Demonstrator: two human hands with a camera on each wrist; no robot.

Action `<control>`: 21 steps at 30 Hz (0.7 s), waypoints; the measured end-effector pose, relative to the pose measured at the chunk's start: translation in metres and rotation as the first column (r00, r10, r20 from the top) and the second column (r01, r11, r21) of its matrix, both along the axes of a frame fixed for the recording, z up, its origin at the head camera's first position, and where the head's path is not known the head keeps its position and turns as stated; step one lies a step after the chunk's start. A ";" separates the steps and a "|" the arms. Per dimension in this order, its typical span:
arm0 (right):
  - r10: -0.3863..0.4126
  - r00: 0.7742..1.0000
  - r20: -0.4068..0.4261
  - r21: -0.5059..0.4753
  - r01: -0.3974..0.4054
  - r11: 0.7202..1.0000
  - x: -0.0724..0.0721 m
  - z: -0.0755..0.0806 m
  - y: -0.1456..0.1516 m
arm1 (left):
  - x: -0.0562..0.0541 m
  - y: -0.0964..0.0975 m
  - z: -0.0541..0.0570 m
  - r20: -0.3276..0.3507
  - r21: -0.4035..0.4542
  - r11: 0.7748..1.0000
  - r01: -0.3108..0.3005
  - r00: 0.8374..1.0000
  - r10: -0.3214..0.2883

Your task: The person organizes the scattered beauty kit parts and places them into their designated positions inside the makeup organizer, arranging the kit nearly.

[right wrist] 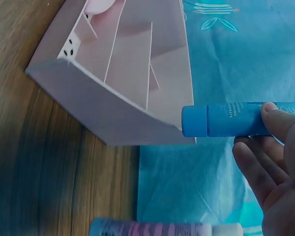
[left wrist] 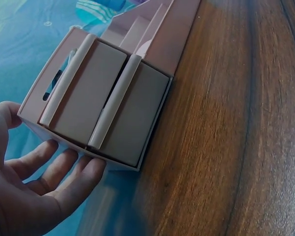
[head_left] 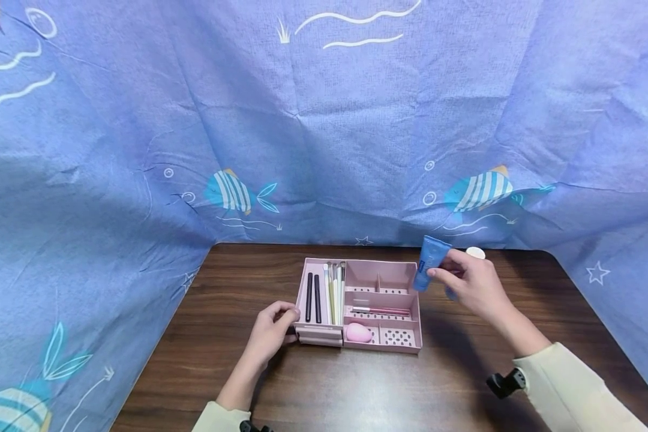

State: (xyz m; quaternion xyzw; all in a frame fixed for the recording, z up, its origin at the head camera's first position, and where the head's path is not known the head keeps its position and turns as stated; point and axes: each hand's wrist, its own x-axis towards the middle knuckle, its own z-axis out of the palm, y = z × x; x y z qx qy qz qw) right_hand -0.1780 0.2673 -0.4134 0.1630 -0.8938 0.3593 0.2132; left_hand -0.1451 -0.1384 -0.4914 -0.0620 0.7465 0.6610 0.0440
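Note:
My right hand [head_left: 477,287] pinches a blue toothpaste tube [head_left: 431,261] between thumb and fingers, cap end down. The tube is above the back right corner of a pink organizer [head_left: 420,324]; in the right wrist view its cap [right wrist: 194,121] overlaps the organizer's rim. My left hand [head_left: 270,333] holds the organizer's front left corner, thumb at the upper edge and fingertips [left wrist: 92,167] against the side wall. Two black pencils [head_left: 317,298] and several makeup brushes [head_left: 333,294] lie in the left section. A pink brush [head_left: 380,311] occupies the middle right compartment, a pink sponge [head_left: 359,333] the front one.
Behind my right hand stands a bottle with a white cap [head_left: 475,252], mostly hidden. Two drawers [left wrist: 88,88] form the organizer's front left. A dark wooden table [head_left: 205,312] lies underneath, and a blue fish-print cloth [head_left: 351,150] hangs along its back edge.

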 end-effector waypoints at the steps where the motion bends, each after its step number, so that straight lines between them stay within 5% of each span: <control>1: -0.001 1.000 -0.002 0.001 0.001 1.000 -0.002 -0.001 -0.003 | 0.000 0.000 0.000 0.002 -0.001 1.000 -0.002 1.000 0.002; 21: 0.057 0.994 0.096 -0.112 -0.046 0.993 -0.031 -0.017 -0.062 | 0.001 0.002 -0.001 0.014 0.026 0.999 -0.019 1.000 0.018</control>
